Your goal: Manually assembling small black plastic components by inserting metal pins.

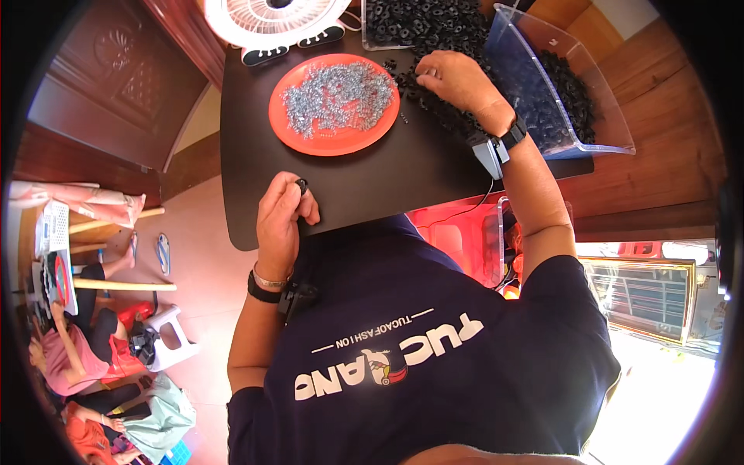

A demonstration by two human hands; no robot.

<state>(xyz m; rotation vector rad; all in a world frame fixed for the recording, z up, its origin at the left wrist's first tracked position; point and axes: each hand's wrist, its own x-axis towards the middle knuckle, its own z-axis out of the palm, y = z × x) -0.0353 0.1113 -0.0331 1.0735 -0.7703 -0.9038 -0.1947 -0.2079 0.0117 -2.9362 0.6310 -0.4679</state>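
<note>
My left hand (pixel 283 215) is raised over the near edge of the black table (pixel 387 178) and pinches a small black plastic part (pixel 301 185) between thumb and fingers. My right hand (pixel 457 77) reaches to the far side, fingers curled down into a loose pile of the same black parts (pixel 422 31). Whether it grips one is hidden by the fingers. Between the hands stands an orange plate (pixel 310 138) covered with several small metal springs (pixel 337 97). Each wrist carries a black band with a small device.
A clear plastic bin (pixel 601 116) holding more black parts leans at the table's far right. A white fan (pixel 271 19) stands at the back. A red plastic crate (pixel 465 236) sits under the table. To the left, people sit on the floor beside a white stool (pixel 167 337).
</note>
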